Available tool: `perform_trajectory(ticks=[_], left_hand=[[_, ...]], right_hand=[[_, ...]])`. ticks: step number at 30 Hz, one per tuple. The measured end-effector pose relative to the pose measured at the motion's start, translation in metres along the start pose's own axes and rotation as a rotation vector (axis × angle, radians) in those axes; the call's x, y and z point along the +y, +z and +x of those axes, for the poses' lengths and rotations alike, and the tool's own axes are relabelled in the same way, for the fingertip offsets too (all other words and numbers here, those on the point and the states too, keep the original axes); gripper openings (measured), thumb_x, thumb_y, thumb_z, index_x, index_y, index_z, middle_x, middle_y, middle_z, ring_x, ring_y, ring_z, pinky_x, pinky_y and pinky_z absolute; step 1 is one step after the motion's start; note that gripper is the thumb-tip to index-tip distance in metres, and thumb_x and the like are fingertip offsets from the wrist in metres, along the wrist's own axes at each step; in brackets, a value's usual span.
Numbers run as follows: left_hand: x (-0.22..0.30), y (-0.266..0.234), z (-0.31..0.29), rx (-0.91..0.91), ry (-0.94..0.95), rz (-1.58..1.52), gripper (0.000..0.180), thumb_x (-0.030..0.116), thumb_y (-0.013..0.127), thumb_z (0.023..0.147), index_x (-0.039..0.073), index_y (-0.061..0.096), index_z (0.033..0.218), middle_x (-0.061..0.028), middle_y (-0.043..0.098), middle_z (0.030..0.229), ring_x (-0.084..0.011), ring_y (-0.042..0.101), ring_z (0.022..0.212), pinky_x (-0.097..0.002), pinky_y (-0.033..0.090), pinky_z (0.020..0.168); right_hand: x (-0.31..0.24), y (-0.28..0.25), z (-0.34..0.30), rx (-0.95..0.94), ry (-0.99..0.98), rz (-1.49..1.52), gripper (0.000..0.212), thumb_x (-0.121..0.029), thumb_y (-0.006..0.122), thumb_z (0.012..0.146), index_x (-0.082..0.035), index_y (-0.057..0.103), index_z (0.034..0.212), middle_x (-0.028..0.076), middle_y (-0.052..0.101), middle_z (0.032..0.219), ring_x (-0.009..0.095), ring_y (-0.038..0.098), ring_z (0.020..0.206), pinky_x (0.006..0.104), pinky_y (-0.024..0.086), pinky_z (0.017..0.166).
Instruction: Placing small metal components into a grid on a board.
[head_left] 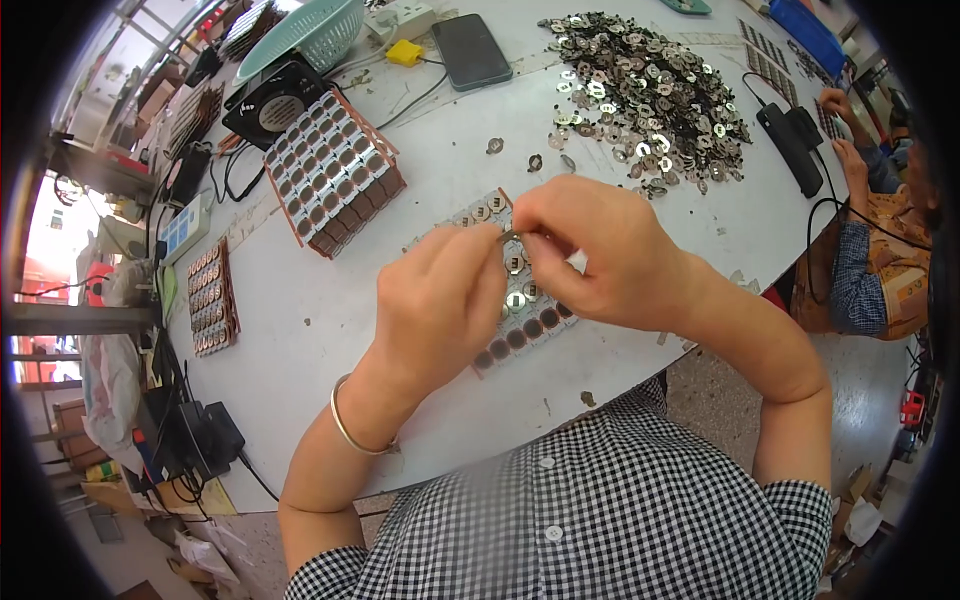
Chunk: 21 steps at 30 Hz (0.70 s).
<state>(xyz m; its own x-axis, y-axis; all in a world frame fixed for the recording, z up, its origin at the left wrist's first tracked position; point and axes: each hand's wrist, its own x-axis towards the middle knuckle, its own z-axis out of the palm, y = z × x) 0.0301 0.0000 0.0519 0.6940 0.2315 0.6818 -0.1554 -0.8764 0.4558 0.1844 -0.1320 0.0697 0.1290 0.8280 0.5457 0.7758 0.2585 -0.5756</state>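
Off the tabletop's left edge, the room is crowded with cables and black adapters (212, 440). The white tabletop (275, 385), marked with dark specks, carries a small panel (208, 305) of round cells along that left edge. Toward the far left corner stand a stack of panels (335, 175), a black fan (275, 100) and a green basket (320, 40). Near the middle of the near edge, the left hand (440, 300) and right hand (605, 255) meet, fingertips pinching a small metal piece (510, 236), mostly hidden, above a panel of discs (516, 338). Farther right, toward the far edge, spreads a pile of metal pieces (660, 100). Beyond the right edge sits a co-worker (890, 260); speckled floor (710, 400) shows below.
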Motion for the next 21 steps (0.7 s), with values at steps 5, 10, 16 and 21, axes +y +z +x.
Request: perform_trajectory(ticks=[5,10,16,21], left_hand=[[-0.001,-0.004,0.000,0.040,-0.069,-0.005,0.012,-0.005,0.069,0.085,-0.002,0.069,0.097,-0.0099,0.064,0.072,-0.0192,0.061,0.058,-0.0301,0.050,0.054],[0.003,-0.002,-0.007,-0.009,-0.421,-0.328,0.010,-0.004,0.068,0.088,-0.003,0.070,0.097,-0.0104,0.067,0.076,-0.0152,0.064,0.062,-0.0274,0.051,0.057],[-0.002,-0.002,-0.011,-0.075,-0.394,-0.289,0.009,-0.005,0.068,0.087,-0.003,0.070,0.096,-0.0111,0.069,0.078,-0.0163,0.064,0.062,-0.0282,0.051,0.057],[-0.002,0.001,-0.008,0.102,-0.097,0.014,0.013,-0.008,0.068,0.083,-0.001,0.068,0.093,-0.0094,0.067,0.076,-0.0195,0.062,0.061,-0.0309,0.050,0.055]], right_hand=[[-0.023,-0.002,0.012,-0.079,0.625,0.567,0.001,-0.003,0.059,0.099,-0.003,0.059,0.099,0.000,0.061,0.082,0.006,0.057,0.069,0.0229,0.049,0.061],[-0.010,0.008,-0.002,-0.017,0.562,0.455,0.003,-0.002,0.057,0.100,-0.003,0.059,0.099,0.000,0.061,0.082,0.005,0.054,0.069,0.0220,0.047,0.062],[0.000,0.000,0.008,-0.048,0.078,0.138,0.006,-0.001,0.057,0.099,-0.002,0.061,0.104,0.001,0.062,0.084,0.005,0.054,0.069,0.0235,0.045,0.061],[-0.022,0.004,0.015,-0.077,0.750,0.782,0.009,-0.008,0.057,0.103,-0.002,0.060,0.109,0.001,0.065,0.086,0.006,0.060,0.072,0.0229,0.053,0.064]])
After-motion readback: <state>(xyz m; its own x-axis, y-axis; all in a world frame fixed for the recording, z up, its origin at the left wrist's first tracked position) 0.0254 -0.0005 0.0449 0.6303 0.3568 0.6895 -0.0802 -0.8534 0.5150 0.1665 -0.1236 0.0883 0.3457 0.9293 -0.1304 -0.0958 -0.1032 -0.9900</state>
